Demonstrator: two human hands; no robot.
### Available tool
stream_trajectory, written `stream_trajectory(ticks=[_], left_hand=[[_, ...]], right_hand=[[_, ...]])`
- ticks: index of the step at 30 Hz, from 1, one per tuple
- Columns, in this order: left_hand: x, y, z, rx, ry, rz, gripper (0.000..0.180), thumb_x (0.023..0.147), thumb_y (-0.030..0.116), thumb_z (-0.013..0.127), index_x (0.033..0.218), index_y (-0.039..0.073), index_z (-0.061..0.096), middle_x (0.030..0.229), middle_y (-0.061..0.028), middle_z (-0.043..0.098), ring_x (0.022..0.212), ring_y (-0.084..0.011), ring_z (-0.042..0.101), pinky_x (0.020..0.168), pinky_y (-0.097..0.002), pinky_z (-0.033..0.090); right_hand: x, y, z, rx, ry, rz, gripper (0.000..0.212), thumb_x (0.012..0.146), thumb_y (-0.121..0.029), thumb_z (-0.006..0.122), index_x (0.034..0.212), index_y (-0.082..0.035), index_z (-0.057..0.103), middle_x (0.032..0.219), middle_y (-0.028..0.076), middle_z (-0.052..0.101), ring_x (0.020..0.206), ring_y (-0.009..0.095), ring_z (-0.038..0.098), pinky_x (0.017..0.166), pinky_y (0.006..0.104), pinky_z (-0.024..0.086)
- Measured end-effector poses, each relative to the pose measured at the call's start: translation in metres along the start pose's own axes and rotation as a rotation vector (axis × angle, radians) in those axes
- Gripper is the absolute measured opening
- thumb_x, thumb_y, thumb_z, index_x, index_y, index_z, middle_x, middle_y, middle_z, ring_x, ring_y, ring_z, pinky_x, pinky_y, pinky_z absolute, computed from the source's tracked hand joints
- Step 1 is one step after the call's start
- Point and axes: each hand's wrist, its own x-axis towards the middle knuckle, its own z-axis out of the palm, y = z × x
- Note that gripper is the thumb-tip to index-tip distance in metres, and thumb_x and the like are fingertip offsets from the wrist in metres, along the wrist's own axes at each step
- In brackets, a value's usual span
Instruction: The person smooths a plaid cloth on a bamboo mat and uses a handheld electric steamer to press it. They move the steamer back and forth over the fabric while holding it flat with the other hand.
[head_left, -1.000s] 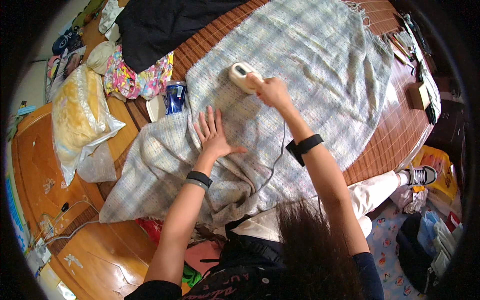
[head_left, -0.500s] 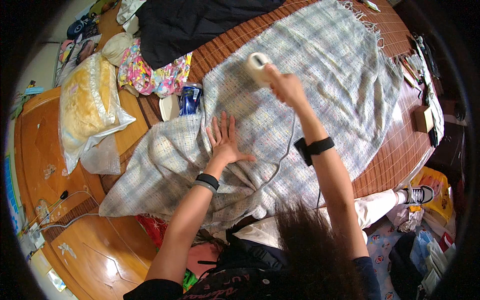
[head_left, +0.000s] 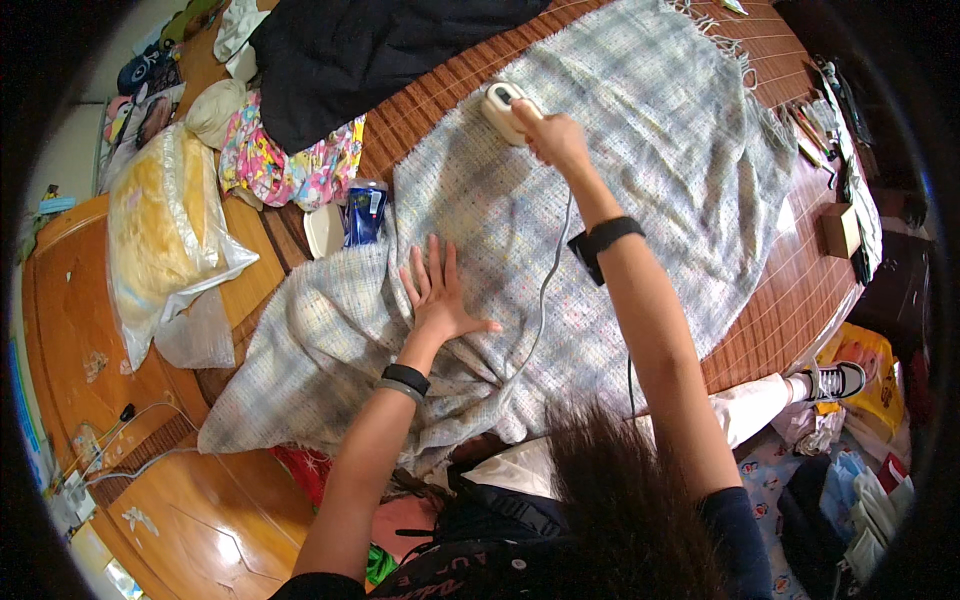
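A plaid blanket in grey, white and pale yellow lies across the wooden surface, bunched nearest me. My left hand is open, palm down with fingers spread on the blanket. In my right hand is a small cream-white corded appliance, shaped like a mini iron, with a dark oval on its front end. It rests on the blanket near its far edge, and its underside is hidden. A grey cord trails from it over the cloth toward me.
Left of the blanket are a blue packet, a white dish, colourful patterned cloth and a clear bag of yellow fabric. Black cloth lies beyond. A small box stands at the right.
My right hand and the appliance have moved a little away from me and to the left over the blanket. My left hand stays spread on the cloth. The view has shifted slightly.
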Motion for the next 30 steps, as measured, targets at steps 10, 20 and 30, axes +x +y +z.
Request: stream_trajectory(ticks=[10,20,30], left_hand=[[0.003,0.004,-0.008,0.088,-0.112,-0.03,0.176,0.039,0.104,0.063,0.162,0.011,-0.022,0.168,-0.0197,-0.027,0.152,-0.0454,-0.029,0.116,-0.0677,-0.019],[0.004,0.007,-0.01,0.046,-0.116,-0.027,0.18,0.039,0.099,0.071,0.16,0.005,-0.023,0.165,-0.022,-0.033,0.149,-0.0453,-0.035,0.115,-0.0667,-0.019],[0.006,0.009,-0.012,0.041,-0.141,-0.049,0.178,0.043,0.092,0.079,0.161,0.006,-0.022,0.167,-0.0209,-0.03,0.15,-0.044,-0.033,0.116,-0.0652,-0.018]], right_hand=[[-0.081,-0.006,-0.016,0.241,-0.162,0.06,0.084,0.088,-0.08,0.055,0.073,0.001,0.072,0.058,0.008,0.062,0.05,0.018,0.062,0.048,0.0333,0.049],[-0.187,0.057,0.01,0.026,-0.161,0.035,0.093,0.089,-0.084,0.046,0.085,0.003,0.078,0.075,0.025,0.071,0.078,0.042,0.072,0.073,0.0493,0.057],[-0.101,0.084,-0.043,0.023,0.129,0.061,0.092,0.085,-0.087,0.047,0.073,0.0,0.075,0.068,0.017,0.068,0.071,0.032,0.072,0.069,0.0419,0.056]])
